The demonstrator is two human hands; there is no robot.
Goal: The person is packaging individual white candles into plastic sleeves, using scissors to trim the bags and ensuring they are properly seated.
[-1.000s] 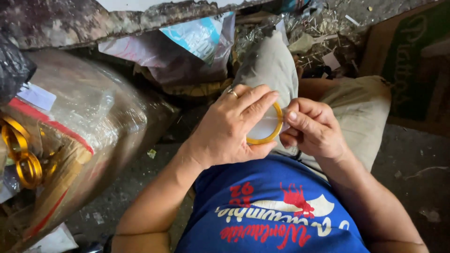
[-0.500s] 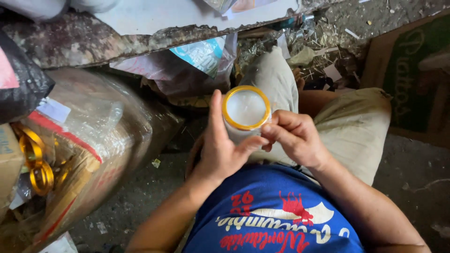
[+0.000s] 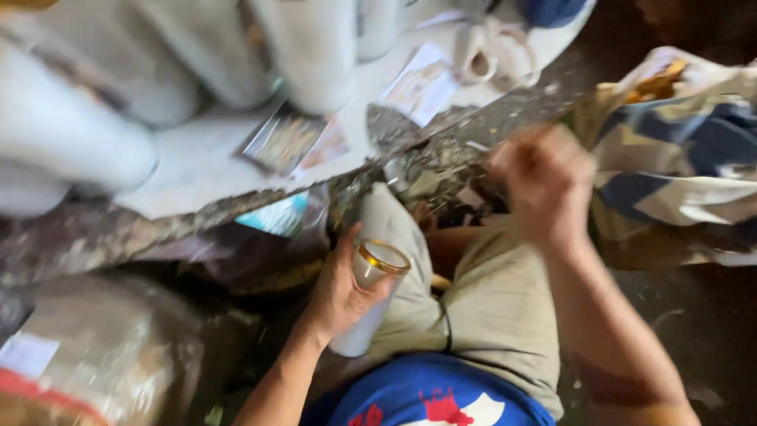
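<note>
While the left hand wraps around a white tumbler with a gold rim, fingers curled around its side and thumb up near the rim, the tumbler sits just over the person's lap, mouth tilted up and away from the body. Gold rim looks seated all the way around the mouth, so that part reads as done; tumbler is not yet set down anywhere. Below the tumbler: khaki shorts and a blue shirt. Right of and above the tumbler, well apart from it, the right hand is raised and motion-blurred; fingers look bunched, but cannot tell whether they grip anything. It is close to a blue-and-white patterned bag. Left of the tumbler, a plastic-wrapped bundle. Beyond the tumbler, a rough table edge, then more white cylinders lying on top, blurred, plus a few printed cards.
</note>
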